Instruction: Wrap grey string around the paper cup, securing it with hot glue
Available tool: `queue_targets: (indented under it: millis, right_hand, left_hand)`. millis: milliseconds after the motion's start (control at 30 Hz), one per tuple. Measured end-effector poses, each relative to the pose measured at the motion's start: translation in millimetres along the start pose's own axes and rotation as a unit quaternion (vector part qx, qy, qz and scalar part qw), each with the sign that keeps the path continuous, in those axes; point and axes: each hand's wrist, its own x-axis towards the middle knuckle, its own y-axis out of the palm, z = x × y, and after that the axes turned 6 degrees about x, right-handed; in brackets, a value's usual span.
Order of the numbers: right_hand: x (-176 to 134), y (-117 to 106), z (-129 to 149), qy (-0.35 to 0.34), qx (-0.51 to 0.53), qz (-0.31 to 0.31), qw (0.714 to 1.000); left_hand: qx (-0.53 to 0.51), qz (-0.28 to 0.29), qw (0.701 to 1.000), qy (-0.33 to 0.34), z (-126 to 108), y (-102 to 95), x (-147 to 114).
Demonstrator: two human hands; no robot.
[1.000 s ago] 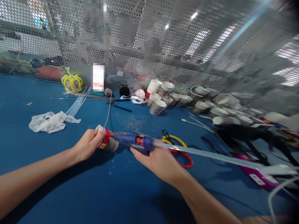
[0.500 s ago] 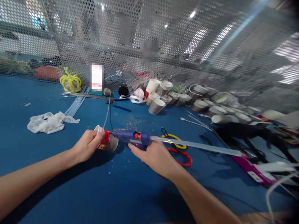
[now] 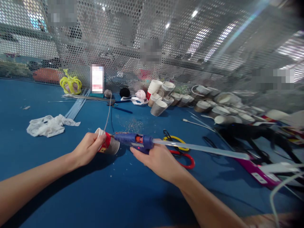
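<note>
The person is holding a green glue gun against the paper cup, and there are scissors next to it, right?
Not quite: the glue gun is blue, not green. The head view shows the right hand holding it with its tip at the paper cup held by the left hand, and the scissors lie beside it.

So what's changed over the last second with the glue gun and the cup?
The right hand has drawn the blue glue gun slightly back toward the person, and the clear glue stick behind it now sits a little higher and flatter. The left hand still holds the paper cup on its side with the nozzle at it. The scissors have stayed put.
</note>
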Motion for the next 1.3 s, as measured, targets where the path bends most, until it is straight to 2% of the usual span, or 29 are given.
queue_targets:
  millis: [367,700,867,1033,1300]
  right_hand:
    - [-5.4,-0.8,5.0,-0.013,0.003,0.01,1.0]
    - [-6.5,0.5,6.2,-0.015,0.045,0.003,0.999]
    - [-9.1,1.2,6.9,-0.027,0.042,0.009,0.999]
    - [-8.4,2.1,5.3,-0.025,0.04,-0.005,0.999]
    - [-9.7,2.0,4.7,-0.031,0.031,0.014,0.999]
  left_hand:
    - [-0.109,0.025,0.993,-0.03,0.7,1.1,2.5]
    - [-0.118,0.028,0.992,-0.035,-0.9,0.4,2.5]
    - [-0.104,0.013,0.994,-0.043,-2.8,0.6,2.9]
    - [-0.142,0.024,0.989,-0.043,-2.6,1.5,3.3]
    - [-0.147,0.019,0.988,-0.046,-1.2,1.4,3.3]
